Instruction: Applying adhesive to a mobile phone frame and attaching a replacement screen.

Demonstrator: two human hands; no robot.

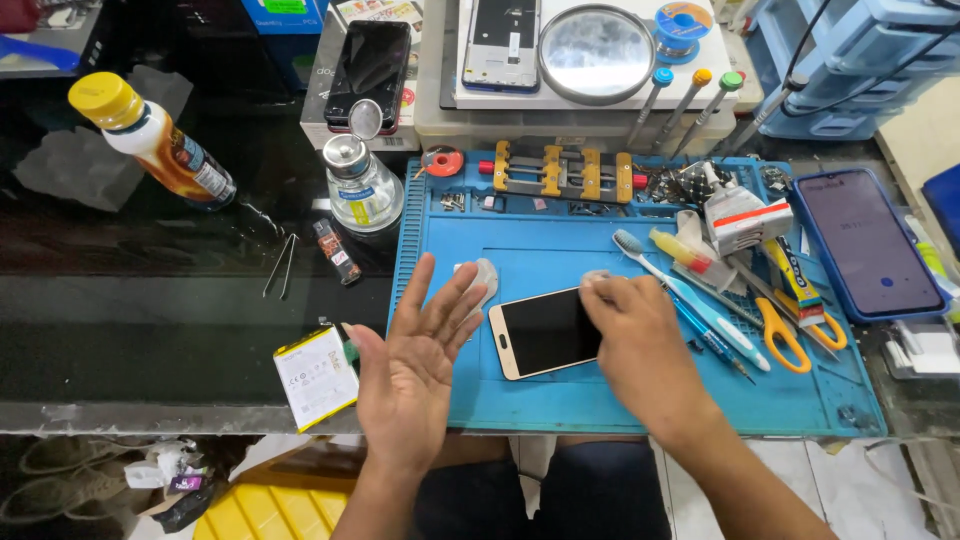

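A gold-edged smartphone (pixel 540 333) lies screen up on the blue work mat (pixel 560 400). My right hand (pixel 637 345) rests on its right end, with the fingertips pressing a small grey pad (pixel 594 277) against the phone's top corner. My left hand (pixel 417 370) hovers palm up and open over the mat's left edge, holding nothing. A crumpled grey wipe (pixel 484 279) lies just beyond its fingertips.
A white phone battery (pixel 314 376) lies left of the mat. A glass solvent dispenser (pixel 358 180), tweezers (pixel 281 266) and a yellow-capped bottle (pixel 150 140) stand on the dark counter. Toothbrush (pixel 650 266), orange scissors (pixel 790 335), glue tube and a phone in a blue case (pixel 868 245) sit right.
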